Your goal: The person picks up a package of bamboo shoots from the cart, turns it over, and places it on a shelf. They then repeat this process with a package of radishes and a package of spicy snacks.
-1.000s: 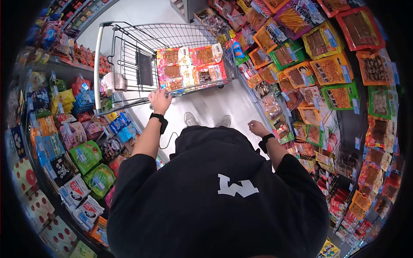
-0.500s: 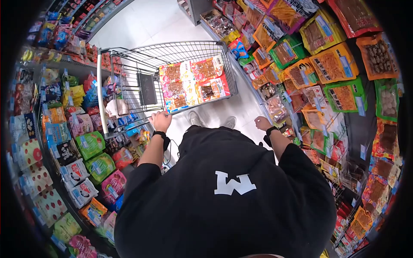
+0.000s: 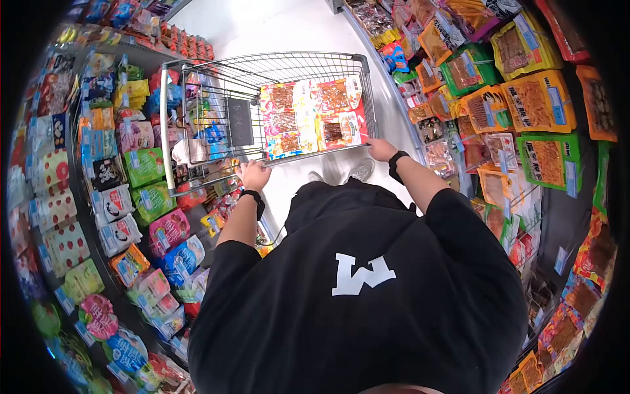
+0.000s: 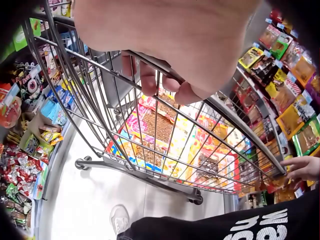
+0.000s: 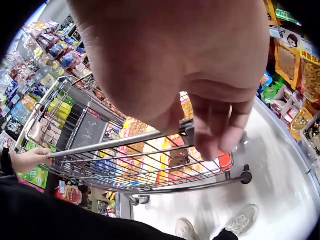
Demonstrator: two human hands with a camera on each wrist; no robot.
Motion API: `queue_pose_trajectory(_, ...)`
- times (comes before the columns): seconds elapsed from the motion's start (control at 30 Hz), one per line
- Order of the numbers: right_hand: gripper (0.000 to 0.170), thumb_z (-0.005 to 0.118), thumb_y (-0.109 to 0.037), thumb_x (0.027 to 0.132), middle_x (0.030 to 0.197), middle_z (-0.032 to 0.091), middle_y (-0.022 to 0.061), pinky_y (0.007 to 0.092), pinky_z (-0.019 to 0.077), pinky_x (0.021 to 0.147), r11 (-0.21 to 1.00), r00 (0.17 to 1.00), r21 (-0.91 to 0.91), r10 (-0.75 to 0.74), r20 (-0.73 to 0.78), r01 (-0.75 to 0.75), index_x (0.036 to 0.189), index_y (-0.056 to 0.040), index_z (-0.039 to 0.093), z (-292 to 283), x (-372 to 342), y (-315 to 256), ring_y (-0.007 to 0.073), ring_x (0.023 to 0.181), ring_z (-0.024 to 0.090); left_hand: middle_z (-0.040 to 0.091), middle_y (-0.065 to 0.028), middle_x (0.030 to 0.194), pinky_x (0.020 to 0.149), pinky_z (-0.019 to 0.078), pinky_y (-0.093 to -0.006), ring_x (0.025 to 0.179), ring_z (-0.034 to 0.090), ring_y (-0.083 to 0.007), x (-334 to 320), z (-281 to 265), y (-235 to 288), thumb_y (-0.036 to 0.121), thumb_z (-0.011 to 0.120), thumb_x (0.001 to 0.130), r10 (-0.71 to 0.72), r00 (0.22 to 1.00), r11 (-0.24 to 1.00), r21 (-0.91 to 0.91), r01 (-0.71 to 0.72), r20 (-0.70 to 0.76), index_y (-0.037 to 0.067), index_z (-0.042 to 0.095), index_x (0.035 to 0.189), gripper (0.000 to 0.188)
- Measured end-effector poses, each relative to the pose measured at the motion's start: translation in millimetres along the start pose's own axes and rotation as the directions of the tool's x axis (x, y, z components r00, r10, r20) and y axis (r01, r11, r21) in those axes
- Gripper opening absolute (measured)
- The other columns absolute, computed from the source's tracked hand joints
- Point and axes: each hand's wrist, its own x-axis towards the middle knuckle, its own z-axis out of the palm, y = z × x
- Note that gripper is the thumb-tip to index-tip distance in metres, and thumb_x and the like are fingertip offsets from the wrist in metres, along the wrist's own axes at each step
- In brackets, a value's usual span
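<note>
A wire shopping cart [image 3: 165, 128] stands sideways in front of me, its pale push handle to the left. My left hand [image 3: 253, 175] grips the near side rail [image 4: 239, 124], with its fingers curled over the bar in the left wrist view. At the front near corner of the basket, my right hand [image 3: 380, 149] holds the cart; its fingers bend down over the corner fitting [image 5: 187, 132] in the right wrist view. Several flat, colourful snack packs [image 3: 338, 96] with brown food showing through lie in the basket.
Shelves of bagged sweets [image 3: 146, 166] run along the left side. On the right, a rack of hanging snack packs [image 3: 541, 105] comes close to the cart's front end. White floor [image 3: 262, 26] stretches beyond the cart. A pale bundle [image 3: 189, 152] sits near the handle.
My right hand has moved from beside my body up to the cart's front corner and taken hold of it. My left hand stays on the side rail. The cart appears slightly further right in view.
</note>
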Motion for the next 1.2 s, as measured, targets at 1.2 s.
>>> queue_pose_trajectory(1.2, 0.022, 0.051, -0.006, 0.077, 0.092, 0.067, 0.0213, 0.0446, 0.0526, 0.079, 0.813, 0.973, -0.546, 0.228, -0.015, -0.199, 0.091, -0.0031, 0.068, 102, -173, -25, 0.0361, 0.090, 0.065, 0.051, -0.0093, 0.116, 0.093, 0.0311, -0.0532, 0.112, 0.044, -0.0325, -193, 46, -29, 0.030, 0.068, 0.076, 0.353, 0.934, 0.934, -0.069, -0.349, 0.049, 0.017, 0.059, 0.113, 0.040)
